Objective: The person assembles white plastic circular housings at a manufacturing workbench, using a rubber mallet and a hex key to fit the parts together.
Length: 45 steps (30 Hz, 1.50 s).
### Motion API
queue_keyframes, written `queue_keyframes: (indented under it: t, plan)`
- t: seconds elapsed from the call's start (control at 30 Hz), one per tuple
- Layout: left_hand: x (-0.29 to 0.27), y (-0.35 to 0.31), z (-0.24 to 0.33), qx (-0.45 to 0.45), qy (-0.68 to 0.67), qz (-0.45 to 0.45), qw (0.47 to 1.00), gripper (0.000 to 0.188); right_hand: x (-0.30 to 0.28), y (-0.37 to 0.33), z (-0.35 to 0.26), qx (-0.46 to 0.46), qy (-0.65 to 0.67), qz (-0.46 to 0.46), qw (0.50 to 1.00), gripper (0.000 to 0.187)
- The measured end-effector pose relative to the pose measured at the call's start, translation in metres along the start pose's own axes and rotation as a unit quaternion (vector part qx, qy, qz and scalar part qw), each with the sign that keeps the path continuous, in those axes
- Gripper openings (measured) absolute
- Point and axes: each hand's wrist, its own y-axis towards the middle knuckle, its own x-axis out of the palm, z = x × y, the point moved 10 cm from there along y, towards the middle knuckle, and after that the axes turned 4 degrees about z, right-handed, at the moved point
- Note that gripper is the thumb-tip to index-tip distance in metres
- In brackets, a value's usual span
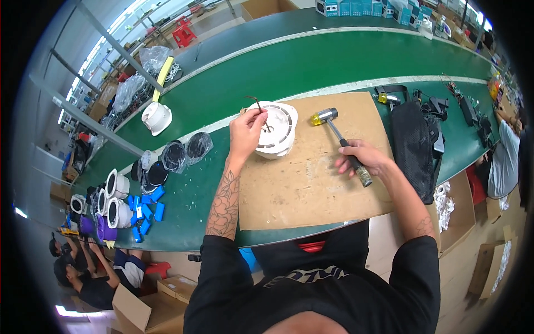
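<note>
On a sheet of brown cardboard stands a round white plastic housing with a slotted ring around its top. My left hand is closed over its left side, pinching a thin dark wire that rises above the fingers and runs down to the housing's middle. My right hand holds a two-faced mallet loosely by its dark handle. The mallet's yellow and grey head points away from me, to the right of the housing and apart from it.
Left on the green table lie blue blocks, white ring-shaped housings and bagged black round parts. To the right are a black mesh bag, another mallet and dark cords. Beyond runs a green conveyor belt. Other people sit nearby.
</note>
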Motion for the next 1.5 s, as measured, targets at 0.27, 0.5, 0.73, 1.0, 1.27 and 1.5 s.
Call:
queue_keyframes:
  t: [0.27, 0.5, 0.73, 1.0, 1.27, 1.5]
  plan:
    - [0.000, -0.005, 0.017, 0.046, 0.087, -0.015, 0.995, 0.017, 0.003, -0.047, -0.077, -0.345, -0.282, 0.183, 0.876, 0.033]
    - [-0.004, -0.006, 0.027, 0.091, 0.109, -0.005, 0.990, 0.016, 0.087, -0.099, -0.146, -0.507, -0.464, 0.169, 0.707, 0.044]
    - [-0.009, -0.007, 0.023, 0.102, 0.082, 0.008, 0.991, 0.018, 0.131, -0.122, -0.174, -0.572, -0.485, 0.186, 0.635, 0.045]
    - [-0.009, -0.010, 0.018, 0.109, 0.079, 0.000, 0.991, 0.016, 0.132, -0.139, -0.180, -0.592, -0.479, 0.237, 0.603, 0.048]
    - [-0.012, -0.011, 0.024, 0.117, 0.067, 0.015, 0.991, 0.016, 0.113, -0.112, -0.160, -0.511, -0.470, 0.209, 0.689, 0.042]
    - [-0.068, -0.006, 0.006, 0.008, -0.130, 0.137, 0.982, 0.021, 0.036, -0.075, -0.114, -0.396, -0.594, 0.306, 0.630, 0.042]
